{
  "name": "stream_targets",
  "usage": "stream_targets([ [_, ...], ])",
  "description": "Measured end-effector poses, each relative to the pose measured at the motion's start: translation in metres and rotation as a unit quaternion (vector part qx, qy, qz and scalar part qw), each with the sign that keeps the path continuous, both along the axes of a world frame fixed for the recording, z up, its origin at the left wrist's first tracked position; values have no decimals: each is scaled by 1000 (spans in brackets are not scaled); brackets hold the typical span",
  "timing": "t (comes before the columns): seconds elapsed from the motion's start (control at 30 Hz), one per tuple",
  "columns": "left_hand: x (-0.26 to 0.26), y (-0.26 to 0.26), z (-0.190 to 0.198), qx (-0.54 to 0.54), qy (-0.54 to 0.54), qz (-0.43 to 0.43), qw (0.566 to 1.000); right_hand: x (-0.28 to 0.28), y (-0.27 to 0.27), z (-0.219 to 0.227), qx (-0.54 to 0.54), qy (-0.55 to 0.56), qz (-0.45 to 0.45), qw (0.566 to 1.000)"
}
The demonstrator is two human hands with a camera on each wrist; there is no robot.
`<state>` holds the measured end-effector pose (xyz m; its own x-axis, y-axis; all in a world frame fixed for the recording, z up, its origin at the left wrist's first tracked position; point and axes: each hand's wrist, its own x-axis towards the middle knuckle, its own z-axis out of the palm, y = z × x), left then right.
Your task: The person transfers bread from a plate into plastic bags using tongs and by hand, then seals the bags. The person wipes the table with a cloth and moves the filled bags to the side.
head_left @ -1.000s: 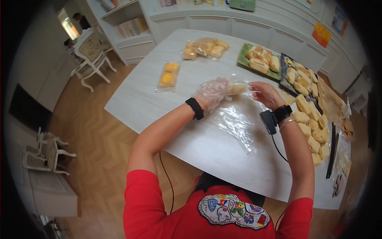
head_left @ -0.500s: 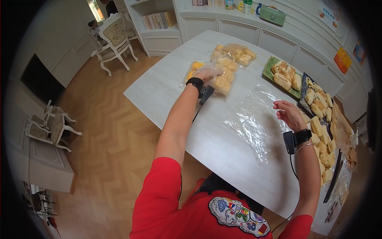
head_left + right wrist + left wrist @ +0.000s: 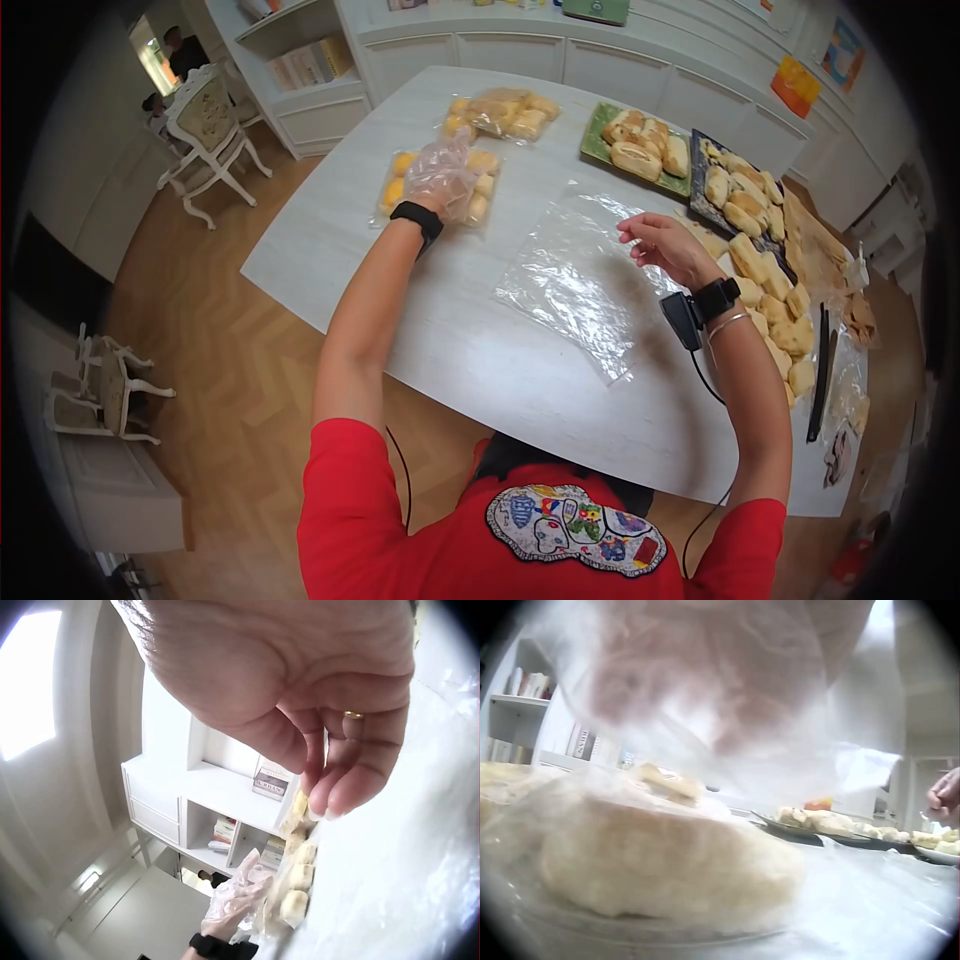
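Observation:
Over a bag of pale buns (image 3: 482, 187) on the table's left part is my gloved left hand (image 3: 443, 182). In the left wrist view its blurred fingers (image 3: 727, 682) hang above a wrapped bun (image 3: 667, 862), not visibly curled round it. The bag lies beside a pack of yellow-topped buns (image 3: 394, 190). My bare right hand (image 3: 665, 245) hovers near the upper right of a flat clear plastic bag (image 3: 575, 285). The right wrist view shows this hand (image 3: 322, 697) with fingers loosely bent and nothing held.
Behind the left hand lies another bag of buns (image 3: 515, 112). A green tray (image 3: 598, 140) and a dark tray (image 3: 700, 190) hold filled breads at the back right. Loose bread pieces (image 3: 775, 310) and a long black tool (image 3: 820, 375) lie along the right side.
My left hand has carried the bagged buns from beside the right hand to the left, and they now lie next to the yellow-topped pack. The right hand stays near the flat clear bag.

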<state>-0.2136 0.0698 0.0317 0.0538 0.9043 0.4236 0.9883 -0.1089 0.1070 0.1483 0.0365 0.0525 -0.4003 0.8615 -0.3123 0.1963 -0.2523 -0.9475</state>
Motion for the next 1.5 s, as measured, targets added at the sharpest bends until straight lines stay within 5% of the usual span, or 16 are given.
stream_targets([
  [0.03, 10, -5, 14, -96, 9, -15, 995, 3, 0, 1, 9, -6, 1, 1000],
  [0.07, 12, -3, 1, -99, 6, -30, 995, 5, -3, 5, 18, -10, 7, 1000],
  [0.13, 14, 0, -32, -20, 170, -93, 981, 13, -4, 9, 25, -18, 5, 999],
  [0.2, 18, -4, -41, -64, 198, -88, 974, 25, -17, 27, 51, -29, 8, 998],
  [0.4, 16, -3, -37, -49, 168, -69, 982, 102, -104, 108, 213, -84, -86, 970],
  [0.5, -1, 22, -65, 37, 157, -108, 981, 164, -149, 119, 259, -168, -182, 934],
  [0.57, 18, 4, -47, 33, 114, -146, 982, 212, -177, 116, 278, -213, -231, 908],
  [0.67, 51, -28, -29, 44, 76, -203, 975, 285, -214, 100, 263, -226, -256, 902],
  [0.77, 84, -51, -31, 4, 61, -279, 958, 336, -252, 78, 225, -302, -386, 842],
  [0.87, 123, -78, -27, -45, 16, -295, 954, 393, -273, 32, 223, -398, -420, 785],
  [0.93, 145, -86, -35, -21, 17, -294, 956, 423, -281, 0, 234, -529, -353, 736],
  [1.03, 169, -92, -41, -31, -5, -288, 957, 421, -259, -19, 197, -496, -363, 764],
  [1.1, 178, -90, -41, -12, -39, -323, 946, 424, -230, -27, 193, -579, -323, 723],
  [1.2, 190, -101, -27, -98, -58, -261, 959, 420, -197, -36, 177, -582, -337, 719],
  [1.37, 170, -99, -38, -61, -63, -278, 957, 440, -166, -74, 167, -587, -350, 711],
  [1.5, 162, -101, -49, -40, -44, -299, 952, 470, -166, -79, 150, -528, -378, 745],
])
